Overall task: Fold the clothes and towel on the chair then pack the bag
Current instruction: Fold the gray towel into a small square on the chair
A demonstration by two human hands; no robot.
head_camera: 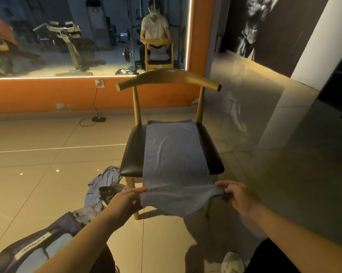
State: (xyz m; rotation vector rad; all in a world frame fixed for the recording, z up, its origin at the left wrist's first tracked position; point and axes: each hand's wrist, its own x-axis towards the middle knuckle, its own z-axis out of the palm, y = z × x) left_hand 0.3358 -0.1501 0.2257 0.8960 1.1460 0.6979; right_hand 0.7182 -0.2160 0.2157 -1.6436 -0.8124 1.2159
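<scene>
A blue towel [172, 152] lies flat along the black seat of a wooden chair [132, 154], its near end hanging past the seat's front edge. My left hand [126, 201] pinches the towel's near left corner. My right hand [235, 196] pinches the near right corner, so the near edge is stretched between them in the air. A dark blue bag [48, 239] lies on the floor at the lower left, under my left forearm. A light blue garment [105, 180] is crumpled on the floor left of the chair's front leg.
A small dark object [106, 191] sits on the crumpled garment. A wall mirror [67, 36] behind the chair reflects gym machines and a person. A cable and adapter [99, 119] lie on the tiled floor by the orange wall. My shoe [232, 262] shows at the bottom.
</scene>
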